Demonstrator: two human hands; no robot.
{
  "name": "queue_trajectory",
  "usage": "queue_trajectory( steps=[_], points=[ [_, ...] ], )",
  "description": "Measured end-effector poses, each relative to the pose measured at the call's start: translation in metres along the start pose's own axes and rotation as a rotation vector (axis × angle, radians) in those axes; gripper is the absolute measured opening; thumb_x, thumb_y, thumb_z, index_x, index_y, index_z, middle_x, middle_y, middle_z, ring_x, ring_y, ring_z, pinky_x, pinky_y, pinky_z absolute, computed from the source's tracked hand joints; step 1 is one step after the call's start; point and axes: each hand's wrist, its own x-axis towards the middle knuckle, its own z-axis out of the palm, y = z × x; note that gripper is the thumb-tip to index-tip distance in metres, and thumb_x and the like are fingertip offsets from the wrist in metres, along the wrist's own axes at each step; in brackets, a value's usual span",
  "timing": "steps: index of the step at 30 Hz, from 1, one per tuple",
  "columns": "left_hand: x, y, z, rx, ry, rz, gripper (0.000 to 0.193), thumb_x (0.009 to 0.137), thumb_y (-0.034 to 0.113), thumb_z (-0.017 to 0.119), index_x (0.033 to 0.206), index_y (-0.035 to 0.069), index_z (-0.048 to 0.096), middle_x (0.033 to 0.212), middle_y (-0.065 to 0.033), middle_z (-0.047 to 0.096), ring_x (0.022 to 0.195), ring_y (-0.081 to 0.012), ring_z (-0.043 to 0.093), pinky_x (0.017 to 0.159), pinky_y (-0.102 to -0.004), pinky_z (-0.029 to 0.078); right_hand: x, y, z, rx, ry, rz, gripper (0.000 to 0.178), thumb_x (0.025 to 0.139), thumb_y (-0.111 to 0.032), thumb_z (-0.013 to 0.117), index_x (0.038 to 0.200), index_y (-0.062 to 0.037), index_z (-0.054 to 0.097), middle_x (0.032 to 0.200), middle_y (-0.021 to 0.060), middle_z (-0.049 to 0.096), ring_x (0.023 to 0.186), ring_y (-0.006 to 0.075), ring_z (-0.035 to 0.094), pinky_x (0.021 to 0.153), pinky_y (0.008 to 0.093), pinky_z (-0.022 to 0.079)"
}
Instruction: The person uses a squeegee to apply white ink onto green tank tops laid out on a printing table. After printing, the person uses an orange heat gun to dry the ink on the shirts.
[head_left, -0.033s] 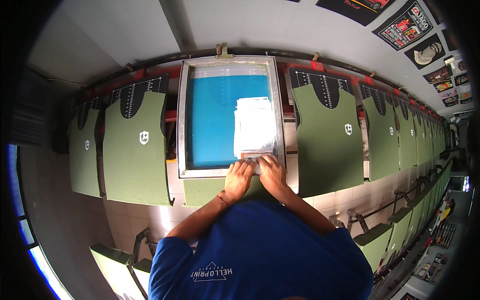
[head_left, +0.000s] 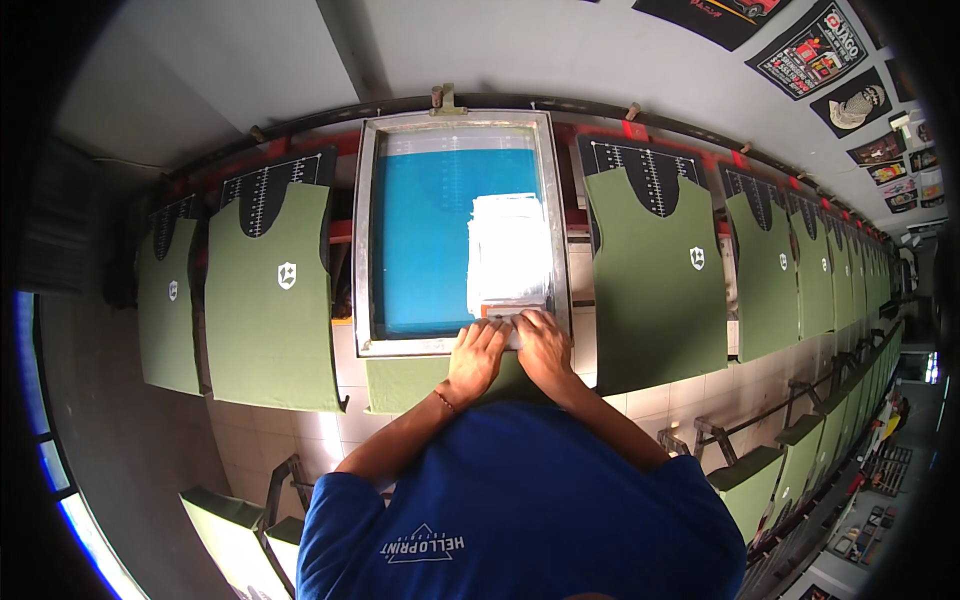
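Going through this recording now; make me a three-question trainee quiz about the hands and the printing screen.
1. True or false: the left hand and right hand are both on the squeegee.
2. Where on the blue screen mesh does the white ink lie? A) left part B) right part C) far left corner
3. Fill in: the bracelet is on the ____ wrist.

Key: 1 true; 2 B; 3 left.

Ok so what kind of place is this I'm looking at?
Most likely a screen-printing workshop: there's a framed blue screen with a white, ink-like patch on it, and on either side, green shirt pieces bearing small white emblems lie over dark boards in a row.
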Motion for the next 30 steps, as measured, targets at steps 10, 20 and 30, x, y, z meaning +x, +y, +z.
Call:
queue_trajectory(
  steps=[10,20,30],
  points=[
    [0.156,-0.075,0.008,-0.021,0.053,-0.016,0.028,0.08,0.007,0.063,0.108,0.004,0.061,0.098,-0.0113,0.063,0.093,-0.0308,0.057,0.082,-0.0416,0.046,0.172,0.069,-0.002,-0.098,-0.1,0.008,0.008,0.072,0.002,0.06,0.076,-0.0025,0.065,0.085,0.0173,0.065,0.076,0.0365,0.064,0.072,0.0442,0.053],
    [0.027,-0.004,-0.002,0.105,-0.109,-0.072,0.036,0.083,0.007,0.05,0.119,0.004,0.054,0.108,-0.0103,0.057,0.103,-0.0282,0.054,0.087,-0.0396,0.044,0.029,0.011,-0.015,-0.028,-0.05,-0.127,0.029,0.069,0.006,0.059,0.098,0.0028,0.06,0.104,0.0163,0.058,0.101,0.0342,0.056,0.086,0.0409,0.049],
    [-0.023,0.012,0.005,0.005,-0.118,-0.033,0.057,0.079,0.023,0.073,0.129,0.005,0.051,0.127,-0.0138,0.051,0.115,-0.0356,0.047,0.097,-0.0467,0.039,-0.023,0.016,-0.013,0.005,-0.198,-0.271,0.051,0.074,-0.005,0.063,0.123,0.0034,0.055,0.12,0.0184,0.055,0.106,0.0339,0.054,0.092,0.0424,0.045]
  ],
)
